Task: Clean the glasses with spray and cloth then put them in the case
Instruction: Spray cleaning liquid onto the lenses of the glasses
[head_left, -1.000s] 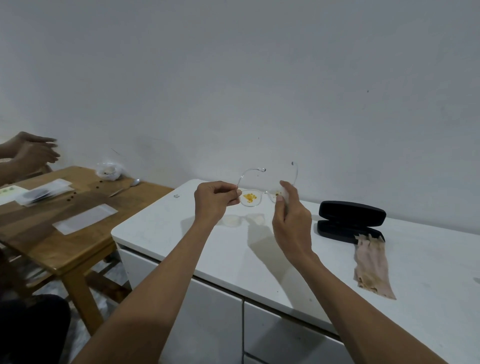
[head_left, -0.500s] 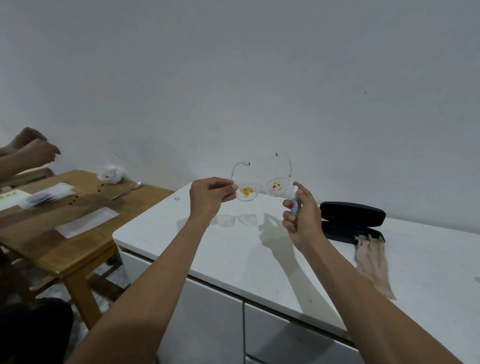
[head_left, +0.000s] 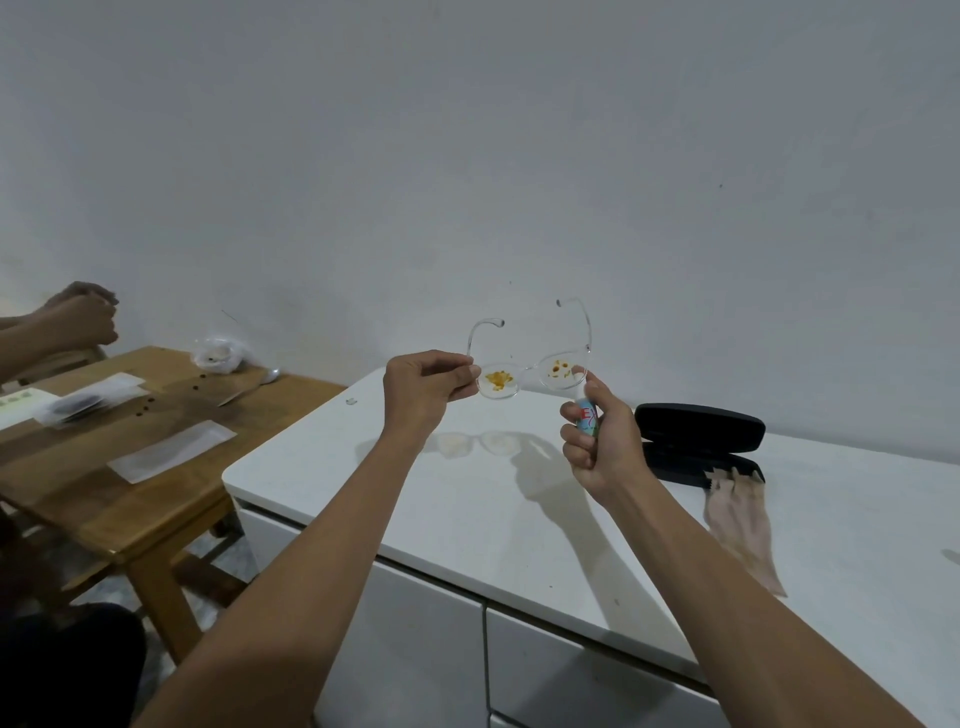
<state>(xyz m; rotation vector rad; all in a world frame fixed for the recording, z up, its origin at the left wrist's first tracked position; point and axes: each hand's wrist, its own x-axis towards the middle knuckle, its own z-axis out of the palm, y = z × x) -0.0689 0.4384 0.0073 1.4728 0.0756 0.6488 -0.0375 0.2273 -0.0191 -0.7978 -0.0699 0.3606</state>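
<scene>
- Head view, centre of the frame: the left hand (head_left: 426, 387) pinches the clear-framed glasses (head_left: 530, 364) at the outer edge of one lens, thumb and fingers pressed together on it, and holds them in the air above the white cabinet top (head_left: 467, 499), temples pointing away toward the wall.
- Both lenses carry yellow-orange stains, so I judge the cleaning is only at the spray step.
- The right hand (head_left: 597, 441) has its fingers curled round a small spray bottle (head_left: 588, 415), with one finger on top; the nozzle is just under the stained lens on the right.
- The next move probably calls for pressing the nozzle while aiming at each lens, then taking the cloth.
- Right of the frame: the black glasses case (head_left: 701, 431) stands open near the wall, and the beige cloth (head_left: 743, 525) lies just before it, touching its front edge.
- The cabinet's front edge runs diagonally under both forearms; between the hands and the case there is bare top.
- Left of the frame: a wooden table (head_left: 130, 467), well apart, with another person's hands (head_left: 78, 317) above it.
</scene>
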